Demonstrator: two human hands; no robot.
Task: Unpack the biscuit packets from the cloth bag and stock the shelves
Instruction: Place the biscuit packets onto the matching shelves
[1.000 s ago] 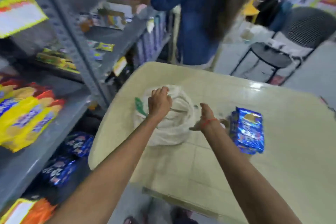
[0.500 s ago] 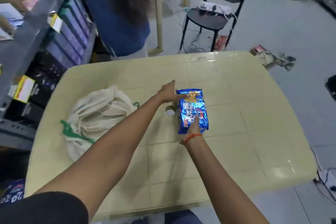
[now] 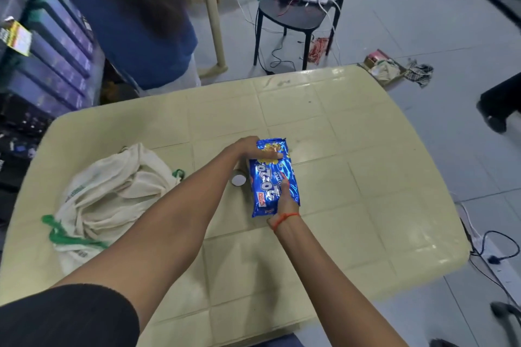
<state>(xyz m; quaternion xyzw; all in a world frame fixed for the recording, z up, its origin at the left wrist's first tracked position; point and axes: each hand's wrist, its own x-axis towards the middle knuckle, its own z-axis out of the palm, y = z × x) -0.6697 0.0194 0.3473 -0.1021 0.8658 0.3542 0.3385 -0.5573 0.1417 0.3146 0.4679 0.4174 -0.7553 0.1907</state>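
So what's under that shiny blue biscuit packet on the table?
The shiny blue biscuit packet lies on the cream plastic table; anything beneath it is hidden. The left hand grips its far end; the right hand rests on top.

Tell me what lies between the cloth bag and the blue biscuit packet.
Head view: a small round white-topped object beside the biscuit packet, and the left forearm crossing over; otherwise bare table.

The blue biscuit packet (image 3: 265, 177) is glossy, crinkled plastic film. The cream rectangular table (image 3: 366, 177) is smooth moulded plastic (a tile grid pressed into it) with a soft sheen. The off-white, green-trimmed cloth bag (image 3: 112, 197) looks matt and rumpled.
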